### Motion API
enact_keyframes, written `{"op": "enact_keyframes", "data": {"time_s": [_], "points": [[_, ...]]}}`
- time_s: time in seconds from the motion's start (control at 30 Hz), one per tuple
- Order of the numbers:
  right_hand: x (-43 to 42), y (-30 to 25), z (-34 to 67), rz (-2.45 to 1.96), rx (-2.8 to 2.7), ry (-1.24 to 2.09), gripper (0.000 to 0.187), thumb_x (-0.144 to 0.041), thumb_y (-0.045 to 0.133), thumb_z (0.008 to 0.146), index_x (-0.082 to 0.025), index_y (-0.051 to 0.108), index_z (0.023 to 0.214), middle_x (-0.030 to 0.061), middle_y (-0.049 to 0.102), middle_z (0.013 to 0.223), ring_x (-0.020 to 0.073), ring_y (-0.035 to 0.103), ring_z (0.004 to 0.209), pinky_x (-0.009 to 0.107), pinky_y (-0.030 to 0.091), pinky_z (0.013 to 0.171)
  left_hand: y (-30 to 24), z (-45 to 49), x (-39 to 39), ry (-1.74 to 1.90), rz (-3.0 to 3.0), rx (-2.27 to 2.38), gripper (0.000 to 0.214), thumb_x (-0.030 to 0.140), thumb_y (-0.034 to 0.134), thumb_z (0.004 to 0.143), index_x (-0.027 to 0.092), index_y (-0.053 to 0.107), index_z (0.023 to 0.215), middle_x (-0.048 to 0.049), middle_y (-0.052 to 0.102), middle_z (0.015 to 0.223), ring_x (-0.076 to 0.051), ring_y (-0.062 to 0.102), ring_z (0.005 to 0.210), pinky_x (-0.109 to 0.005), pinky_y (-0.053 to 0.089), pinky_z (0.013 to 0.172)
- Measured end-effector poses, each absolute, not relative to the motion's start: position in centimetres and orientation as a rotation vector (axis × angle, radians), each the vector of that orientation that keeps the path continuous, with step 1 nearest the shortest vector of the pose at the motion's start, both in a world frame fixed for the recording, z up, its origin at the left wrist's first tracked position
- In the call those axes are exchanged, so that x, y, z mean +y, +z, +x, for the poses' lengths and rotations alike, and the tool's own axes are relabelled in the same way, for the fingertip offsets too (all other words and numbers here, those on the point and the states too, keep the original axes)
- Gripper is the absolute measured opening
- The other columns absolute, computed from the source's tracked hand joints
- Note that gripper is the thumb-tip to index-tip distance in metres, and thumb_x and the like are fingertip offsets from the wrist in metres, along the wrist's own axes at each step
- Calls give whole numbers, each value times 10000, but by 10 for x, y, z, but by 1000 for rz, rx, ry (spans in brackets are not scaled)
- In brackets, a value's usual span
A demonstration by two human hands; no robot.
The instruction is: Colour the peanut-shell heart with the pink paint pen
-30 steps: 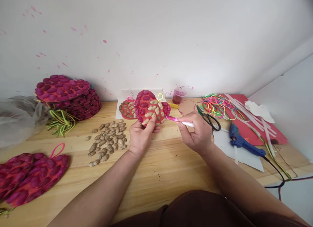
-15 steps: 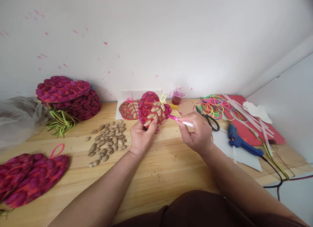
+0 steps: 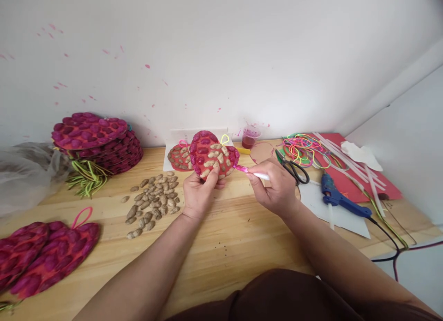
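My left hand [image 3: 200, 192] grips the lower edge of a red heart-shaped card [image 3: 212, 156] covered with peanuts, its thumb on the front. Peanuts along its upper left and right edges are painted magenta, while those in the middle and bottom are bare tan. A yellow cord loop [image 3: 224, 139] rises from its top. Between the thumb and fingers of my right hand [image 3: 275, 185] is a white-handled paintbrush [image 3: 258, 175]. Its magenta tip touches or nearly touches the card's right edge. Behind stands another red card [image 3: 179, 157] with unpainted peanuts and a pink loop.
Loose peanuts [image 3: 155, 199] lie left of my hands. Painted cards are stacked [image 3: 93, 136] at back left, and others [image 3: 58, 252] lie nearer. A cup of magenta paint [image 3: 249, 137] stands by the wall. Scissors [image 3: 294, 169], coloured cords [image 3: 304, 148] and a blue glue gun [image 3: 346, 205] are at right.
The held card has shifted slightly left and turned a little. My right hand and the brush have followed slightly left, with the tip still at the card's right edge.
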State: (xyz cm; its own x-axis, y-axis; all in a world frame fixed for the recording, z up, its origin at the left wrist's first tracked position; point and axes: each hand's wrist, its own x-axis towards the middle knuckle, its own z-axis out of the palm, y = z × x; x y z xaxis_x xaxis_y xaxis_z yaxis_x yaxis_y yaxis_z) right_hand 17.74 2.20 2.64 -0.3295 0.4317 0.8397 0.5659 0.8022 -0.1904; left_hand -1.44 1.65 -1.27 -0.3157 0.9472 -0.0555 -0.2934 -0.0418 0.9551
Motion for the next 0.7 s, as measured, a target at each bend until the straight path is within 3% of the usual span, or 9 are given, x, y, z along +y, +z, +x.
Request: {"op": "enact_keyframes", "data": {"time_s": [0.4,0.7], "points": [[21,29,181,-854,-1791,-102,78,-195,674,929,-241,658,990,21,738,843,182,697,748,340,542,683,-12,-16,20,1562,584,1035,496,497,965,557,138,726,803,0,713,671,-130,650,497,-236,522,483],[18,32,175,-808,-1876,-62,60,-197,669,936,-244,652,971,10,726,829,177,661,764,333,543,707,-17,-13,19,1589,771,1011,434,508,946,617,159,782,815,-38,775,763,-150,685,579,-284,595,608]]}}
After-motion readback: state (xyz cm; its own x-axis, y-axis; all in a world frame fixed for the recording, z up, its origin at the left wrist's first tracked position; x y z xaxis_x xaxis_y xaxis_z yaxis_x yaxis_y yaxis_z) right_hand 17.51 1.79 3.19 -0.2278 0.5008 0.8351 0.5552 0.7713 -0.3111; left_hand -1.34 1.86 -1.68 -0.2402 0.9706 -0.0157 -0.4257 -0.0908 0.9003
